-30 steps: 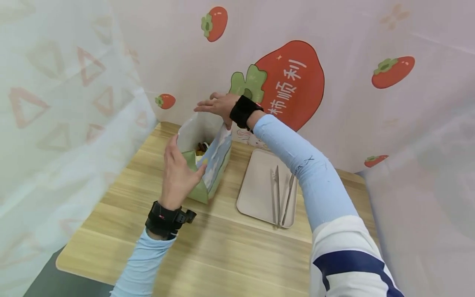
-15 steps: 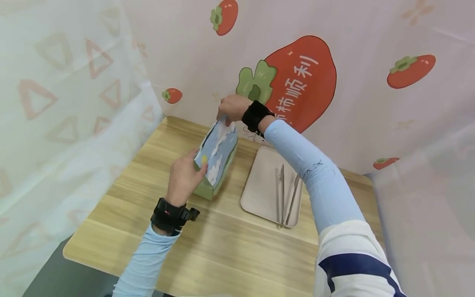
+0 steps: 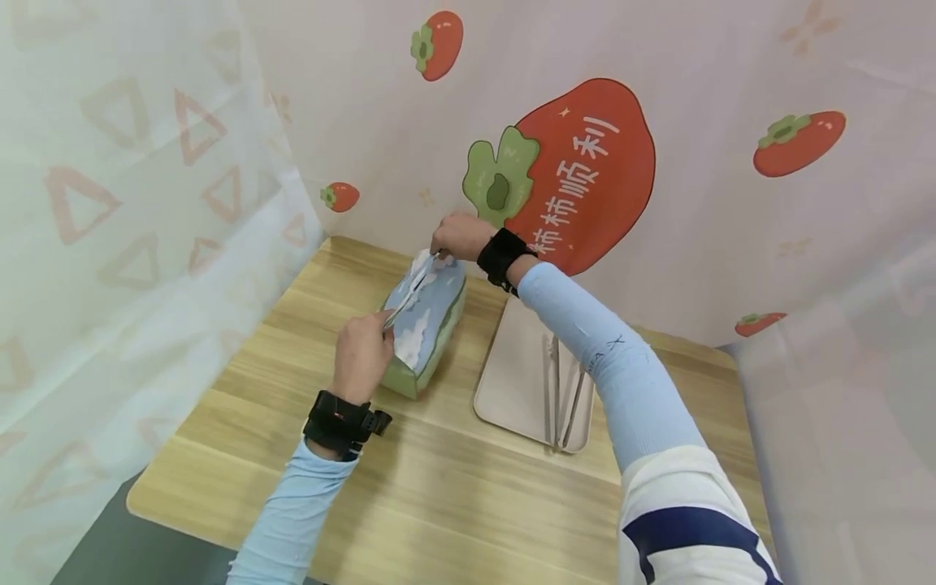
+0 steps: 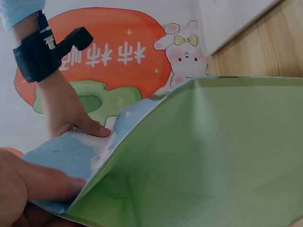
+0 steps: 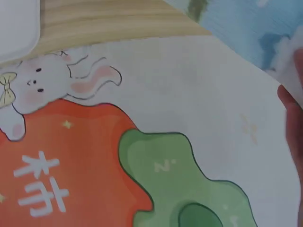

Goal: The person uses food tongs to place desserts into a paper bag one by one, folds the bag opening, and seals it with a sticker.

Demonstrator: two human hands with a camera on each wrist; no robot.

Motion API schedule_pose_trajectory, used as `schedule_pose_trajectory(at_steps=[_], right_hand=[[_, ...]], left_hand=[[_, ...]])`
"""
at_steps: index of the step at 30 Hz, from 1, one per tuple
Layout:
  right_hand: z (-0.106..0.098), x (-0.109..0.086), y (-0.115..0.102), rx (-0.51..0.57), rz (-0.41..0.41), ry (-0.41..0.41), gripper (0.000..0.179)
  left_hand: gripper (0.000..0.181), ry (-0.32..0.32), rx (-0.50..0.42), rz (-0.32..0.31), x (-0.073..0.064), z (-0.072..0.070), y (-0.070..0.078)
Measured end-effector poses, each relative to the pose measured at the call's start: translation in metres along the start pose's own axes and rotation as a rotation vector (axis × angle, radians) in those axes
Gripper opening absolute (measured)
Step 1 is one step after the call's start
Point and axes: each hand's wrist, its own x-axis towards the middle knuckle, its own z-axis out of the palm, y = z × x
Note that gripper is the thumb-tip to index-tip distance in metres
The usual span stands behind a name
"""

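A paper bag [image 3: 439,305], green below with blue sky and white clouds above, stands on the wooden table. Its mouth is pressed together into a narrow ridge, so the contents are hidden. My left hand [image 3: 361,355] pinches the near end of that ridge; my right hand [image 3: 462,236] pinches the far end. In the left wrist view, the green side of the bag [image 4: 218,146] fills the lower right, with my left thumb [image 4: 52,184] on its blue face. Only an edge of my right hand [image 5: 294,127] shows in the right wrist view, beside the blue paper.
To the right of the bag lies a beige tray [image 3: 504,382], partly under my right forearm. Metal tongs [image 3: 556,398] rest on it, their ends at its near edge. A printed curtain [image 3: 395,122] hangs close behind the wooden table [image 3: 439,496].
One second ago the bag's mouth was wide, with dark and yellowish contents visible. Both hands have brought its top edges together, and the ridge now sits lower.
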Motion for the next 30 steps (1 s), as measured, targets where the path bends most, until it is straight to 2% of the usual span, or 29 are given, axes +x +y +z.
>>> schedule_pose_trajectory(at_steps=[5,8,12,16,19,23,25,27,30], right_hand=[[-0.001,-0.015,-0.011,-0.016,0.09,0.041,0.013],[-0.015,-0.03,-0.019,0.009,0.157,0.059,0.015],[-0.042,-0.062,-0.034,0.071,0.229,0.144,0.014],[-0.06,-0.105,-0.055,0.099,0.286,0.247,0.013],[-0.062,-0.142,-0.073,0.098,0.336,0.299,0.016],[-0.055,-0.189,-0.105,0.122,0.387,0.355,0.02],[-0.048,-0.21,-0.123,0.137,0.414,0.382,0.014],[-0.041,-0.227,-0.14,0.152,0.443,0.402,0.016],[-0.027,-0.247,-0.164,0.155,0.49,0.404,0.023]], left_hand=[[0.024,0.0,-0.005,0.003,0.004,-0.012,-0.005],[0.018,0.042,0.011,0.063,0.012,-0.03,-0.008],[0.01,0.099,-0.001,0.166,0.023,-0.058,-0.005],[0.011,0.073,-0.029,0.272,0.03,-0.074,0.004],[0.011,0.019,-0.059,0.385,0.034,-0.075,0.012],[0.021,-0.074,-0.137,0.509,0.031,-0.064,0.021],[0.026,-0.138,-0.18,0.533,0.025,-0.057,0.026],[0.032,-0.204,-0.209,0.534,0.015,-0.05,0.03],[0.04,-0.267,-0.227,0.541,-0.001,-0.039,0.036]])
